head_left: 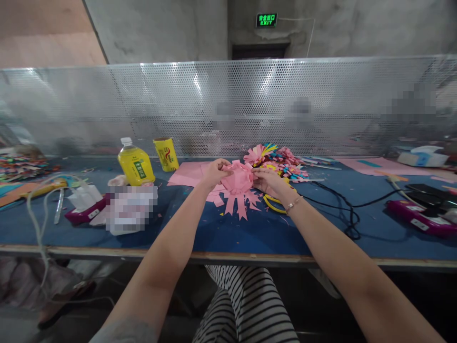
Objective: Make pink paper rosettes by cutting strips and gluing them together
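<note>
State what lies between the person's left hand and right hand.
The head view shows a pink paper piece between the left hand and the right hand, held at its edges by both.

Yellow-filled bottle, yellow container; green exit sign

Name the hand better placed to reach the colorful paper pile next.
Right, I'd judge: the right hand is close beside the colorful paper pile, while the left hand is across the pink paper piece. Both hands hold that piece's edges.

Striped trousers, thin bracelet
</note>
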Action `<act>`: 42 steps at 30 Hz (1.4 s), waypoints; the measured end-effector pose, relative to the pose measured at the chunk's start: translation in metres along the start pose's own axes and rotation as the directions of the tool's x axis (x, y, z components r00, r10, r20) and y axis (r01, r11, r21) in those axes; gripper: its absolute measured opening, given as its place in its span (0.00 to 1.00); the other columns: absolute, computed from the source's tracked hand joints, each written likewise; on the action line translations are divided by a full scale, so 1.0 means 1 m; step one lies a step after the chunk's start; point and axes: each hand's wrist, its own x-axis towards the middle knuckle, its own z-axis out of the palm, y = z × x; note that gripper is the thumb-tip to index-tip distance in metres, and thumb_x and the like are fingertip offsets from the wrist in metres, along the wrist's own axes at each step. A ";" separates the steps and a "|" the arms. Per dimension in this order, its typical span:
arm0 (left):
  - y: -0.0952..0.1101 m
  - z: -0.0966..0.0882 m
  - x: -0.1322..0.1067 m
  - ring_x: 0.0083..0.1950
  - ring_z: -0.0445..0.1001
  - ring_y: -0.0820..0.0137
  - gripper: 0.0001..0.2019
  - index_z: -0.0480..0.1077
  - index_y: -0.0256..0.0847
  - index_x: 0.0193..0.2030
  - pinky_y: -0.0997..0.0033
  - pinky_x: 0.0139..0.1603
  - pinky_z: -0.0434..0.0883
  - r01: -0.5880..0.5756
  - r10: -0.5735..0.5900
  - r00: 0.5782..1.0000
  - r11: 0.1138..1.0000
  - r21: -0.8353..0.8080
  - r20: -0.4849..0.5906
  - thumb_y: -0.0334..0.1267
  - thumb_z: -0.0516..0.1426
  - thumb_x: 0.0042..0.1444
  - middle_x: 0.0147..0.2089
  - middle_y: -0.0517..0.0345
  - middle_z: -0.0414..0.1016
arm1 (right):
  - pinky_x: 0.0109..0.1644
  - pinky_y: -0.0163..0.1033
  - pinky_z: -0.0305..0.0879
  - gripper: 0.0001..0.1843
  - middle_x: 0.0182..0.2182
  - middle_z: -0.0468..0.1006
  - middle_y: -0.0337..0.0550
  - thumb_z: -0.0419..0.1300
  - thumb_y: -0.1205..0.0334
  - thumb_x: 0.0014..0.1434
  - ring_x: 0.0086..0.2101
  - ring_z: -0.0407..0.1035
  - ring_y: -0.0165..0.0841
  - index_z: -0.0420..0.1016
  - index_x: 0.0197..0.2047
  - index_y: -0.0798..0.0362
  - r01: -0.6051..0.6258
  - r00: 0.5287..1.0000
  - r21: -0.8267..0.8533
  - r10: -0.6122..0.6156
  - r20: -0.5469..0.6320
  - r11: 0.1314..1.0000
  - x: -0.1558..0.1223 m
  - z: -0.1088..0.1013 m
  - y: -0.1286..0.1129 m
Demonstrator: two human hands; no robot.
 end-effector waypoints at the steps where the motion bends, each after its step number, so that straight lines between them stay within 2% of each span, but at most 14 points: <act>1: 0.000 0.000 0.000 0.25 0.60 0.80 0.13 0.64 0.36 0.29 0.79 0.25 0.59 -0.002 0.002 1.000 1.000 0.003 -0.002 0.29 0.61 0.32 0.23 0.66 0.61 | 0.32 0.36 0.67 0.08 0.22 0.73 0.37 0.58 0.70 0.44 0.22 0.68 0.26 0.69 0.31 0.54 -0.001 1.000 0.003 0.001 0.002 1.000 0.000 0.000 0.000; 10: 0.002 0.001 0.000 0.27 0.61 0.79 0.13 0.63 0.36 0.29 0.78 0.28 0.59 -0.031 0.033 0.999 0.998 0.053 -0.028 0.31 0.60 0.32 0.25 0.65 0.62 | 0.33 0.35 0.66 0.11 0.24 0.72 0.36 0.60 0.69 0.43 0.24 0.67 0.25 0.68 0.33 0.54 0.007 0.999 -0.004 -0.007 0.043 1.000 -0.004 0.003 -0.006; 13: 0.002 0.002 0.001 0.27 0.61 0.78 0.14 0.63 0.37 0.29 0.77 0.29 0.60 -0.053 0.056 0.998 0.994 0.097 -0.033 0.32 0.60 0.33 0.26 0.64 0.63 | 0.34 0.34 0.66 0.14 0.27 0.71 0.35 0.61 0.67 0.42 0.27 0.67 0.25 0.66 0.35 0.53 0.075 0.995 -0.070 -0.070 0.072 0.995 -0.006 0.006 -0.006; 16: 0.004 0.003 0.001 0.29 0.62 0.77 0.12 0.63 0.37 0.30 0.76 0.31 0.61 -0.097 0.104 0.994 0.979 0.178 -0.031 0.32 0.59 0.35 0.28 0.62 0.64 | 0.35 0.34 0.65 0.18 0.29 0.69 0.36 0.62 0.64 0.42 0.29 0.66 0.25 0.63 0.38 0.52 0.208 0.977 -0.214 -0.191 0.097 0.954 -0.007 0.008 -0.006; 21: 0.013 0.008 -0.003 0.27 0.59 0.77 0.06 0.61 0.38 0.24 0.76 0.29 0.59 -0.187 0.194 0.981 0.947 0.260 -0.003 0.32 0.56 0.40 0.24 0.64 0.60 | 0.39 0.36 0.64 0.23 0.38 0.66 0.41 0.64 0.64 0.39 0.37 0.64 0.29 0.61 0.39 0.52 0.421 0.901 -0.501 -0.411 0.138 0.756 -0.005 0.009 -0.003; 26: 0.017 0.012 -0.008 0.26 0.58 0.77 0.04 0.61 0.39 0.25 0.76 0.29 0.59 -0.250 0.256 0.967 0.921 0.299 0.020 0.31 0.55 0.42 0.23 0.64 0.59 | 0.44 0.39 0.62 0.28 0.42 0.65 0.46 0.64 0.62 0.39 0.42 0.63 0.34 0.60 0.45 0.54 0.460 0.843 -0.661 -0.525 0.116 0.593 -0.006 0.011 -0.001; 29: 0.019 0.014 -0.010 0.29 0.62 0.75 0.04 0.62 0.39 0.26 0.74 0.32 0.60 -0.288 0.289 0.956 0.906 0.312 0.043 0.29 0.54 0.42 0.26 0.62 0.62 | 0.45 0.39 0.62 0.25 0.44 0.66 0.48 0.60 0.64 0.44 0.41 0.64 0.33 0.59 0.47 0.53 0.494 0.811 -0.709 -0.561 0.166 0.504 -0.009 0.013 -0.002; 31: 0.021 0.015 -0.011 0.32 0.63 0.73 0.04 0.62 0.39 0.25 0.73 0.34 0.60 -0.322 0.334 0.942 0.870 0.373 0.035 0.28 0.54 0.41 0.28 0.61 0.64 | 0.46 0.40 0.61 0.23 0.44 0.66 0.48 0.57 0.67 0.46 0.41 0.64 0.33 0.59 0.47 0.53 0.528 0.766 -0.748 -0.606 0.215 0.402 -0.011 0.013 -0.004; 33: 0.022 0.015 -0.011 0.34 0.63 0.71 0.04 0.63 0.39 0.24 0.71 0.37 0.60 -0.372 0.405 0.913 0.795 0.479 0.037 0.27 0.54 0.41 0.28 0.59 0.65 | 0.48 0.42 0.59 0.22 0.44 0.67 0.49 0.56 0.69 0.46 0.44 0.63 0.35 0.60 0.46 0.54 0.550 0.705 -0.792 -0.655 0.271 0.264 -0.013 0.013 -0.006; 37: 0.019 0.015 -0.013 0.38 0.63 0.68 0.06 0.65 0.40 0.27 0.67 0.42 0.58 -0.493 0.558 0.823 0.608 0.622 0.106 0.26 0.54 0.41 0.31 0.57 0.68 | 0.49 0.45 0.58 0.20 0.42 0.69 0.49 0.53 0.72 0.45 0.45 0.62 0.38 0.62 0.44 0.53 0.562 0.589 -0.827 -0.708 0.389 0.013 -0.015 0.012 -0.009; 39: 0.018 0.014 -0.015 0.39 0.63 0.66 0.08 0.66 0.41 0.27 0.65 0.43 0.58 -0.499 0.602 0.794 0.562 0.660 0.088 0.24 0.53 0.41 0.32 0.56 0.68 | 0.48 0.46 0.58 0.19 0.39 0.70 0.48 0.52 0.72 0.45 0.43 0.63 0.38 0.63 0.43 0.53 0.555 0.555 -0.829 -0.715 0.426 -0.063 -0.015 0.012 -0.010; 42: 0.019 0.015 -0.019 0.40 0.62 0.66 0.09 0.66 0.42 0.25 0.64 0.44 0.56 -0.478 0.649 0.761 0.549 0.686 0.011 0.23 0.52 0.41 0.33 0.56 0.68 | 0.46 0.45 0.58 0.14 0.35 0.71 0.46 0.52 0.72 0.46 0.41 0.64 0.38 0.64 0.38 0.52 0.558 0.514 -0.818 -0.713 0.476 -0.143 -0.018 0.014 -0.011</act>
